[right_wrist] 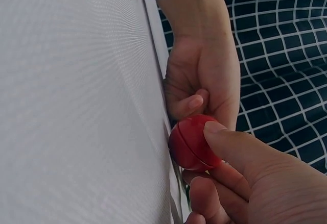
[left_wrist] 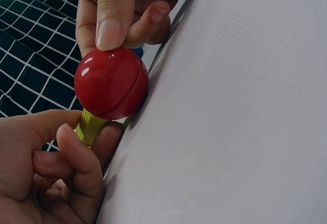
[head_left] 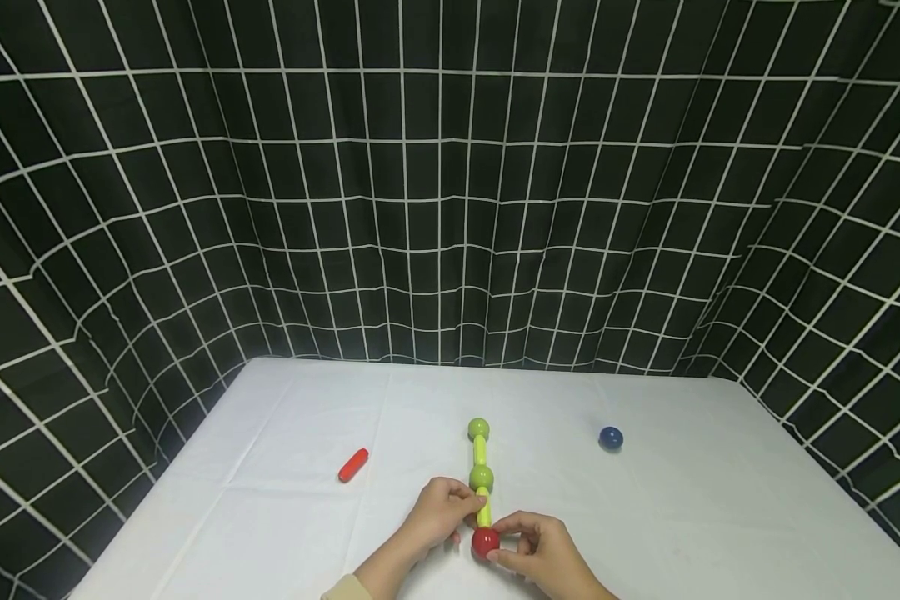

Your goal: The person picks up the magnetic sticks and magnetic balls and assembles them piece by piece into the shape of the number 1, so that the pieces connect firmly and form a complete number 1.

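In the head view a straight chain runs toward the person: a green ball, a yellow-green stick, a second green ball, another yellow-green stick and a red ball at the near end. My left hand pinches the near stick between thumb and fingers. The right hand grips the red ball from the right side, its thumb on the glossy surface. Seen from the left wrist, the stick's end meets the red ball. A seam circles the red ball in the right wrist view.
A red stick lies on the white-covered table to the left. Over to the right rests a dark blue ball. Black curtains with a white grid surround the table at the back and sides.
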The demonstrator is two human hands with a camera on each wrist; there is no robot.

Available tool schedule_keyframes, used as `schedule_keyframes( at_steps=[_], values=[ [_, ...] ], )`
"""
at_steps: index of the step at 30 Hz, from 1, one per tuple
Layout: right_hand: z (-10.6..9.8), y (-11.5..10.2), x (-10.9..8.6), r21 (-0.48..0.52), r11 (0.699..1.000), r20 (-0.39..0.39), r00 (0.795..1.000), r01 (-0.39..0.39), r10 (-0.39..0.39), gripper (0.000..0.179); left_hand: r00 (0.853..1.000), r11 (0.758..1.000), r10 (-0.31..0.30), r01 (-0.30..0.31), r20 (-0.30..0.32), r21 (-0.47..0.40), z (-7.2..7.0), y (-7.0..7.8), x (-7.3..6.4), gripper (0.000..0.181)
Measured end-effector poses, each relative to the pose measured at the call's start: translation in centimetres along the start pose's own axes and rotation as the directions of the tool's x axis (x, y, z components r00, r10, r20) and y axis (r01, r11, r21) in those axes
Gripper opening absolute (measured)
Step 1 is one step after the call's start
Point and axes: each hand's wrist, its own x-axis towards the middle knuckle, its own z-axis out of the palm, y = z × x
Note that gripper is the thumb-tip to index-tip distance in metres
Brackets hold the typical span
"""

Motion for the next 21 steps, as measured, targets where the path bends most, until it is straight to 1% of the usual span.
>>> schedule_keyframes(
  at_steps=[3, 6, 11, 14, 16, 18, 21],
  values=[
    [0.0, 0.0, -0.1, -0.003, 1.000, -0.003, 1.000, 0.001, -0.001, 0.031, 1.000, 1.000, -0.011, 0.011, 0.001, -0.005, -0.4, 0.1, 0.0, 0.024],
    [-0.1, 0.0, -0.1, -0.016, 1.000, -0.008, 1.000, 0.005, -0.005, 0.031, 1.000, 1.000, -0.006, 0.006, -0.011, -0.006, -1.3, 0.0, 0.2, 0.025],
    [-0.1, 0.0, 0.0, -0.028, 1.000, -0.013, 1.000, 0.003, -0.003, 0.030, 0.996, 0.999, 0.040, -0.039, -0.074, 0.015, -4.0, 0.2, 0.6, 0.028],
    [-0.1, 0.0, 0.0, -0.025, 1.000, -0.014, 1.000, 0.000, 0.000, 0.030, 0.989, 0.997, 0.066, -0.061, -0.129, 0.048, -5.9, 0.6, 0.4, 0.029],
    [-0.1, 0.0, 0.0, -0.023, 1.000, -0.014, 1.000, -0.002, 0.002, 0.030, 0.983, 0.995, 0.078, -0.067, -0.169, 0.069, -6.9, 0.8, 0.2, 0.028],
    [0.0, 0.0, 0.0, -0.019, 1.000, -0.012, 1.000, -0.006, 0.006, 0.030, 0.975, 0.994, 0.090, -0.074, -0.201, 0.085, -7.6, 0.9, 0.0, 0.027],
    [0.0, 0.0, 0.0, -0.013, 1.000, -0.010, 1.000, -0.019, 0.019, 0.030, 0.964, 0.989, 0.109, -0.082, -0.241, 0.120, -8.3, 0.8, 0.0, 0.023]
  ],
)
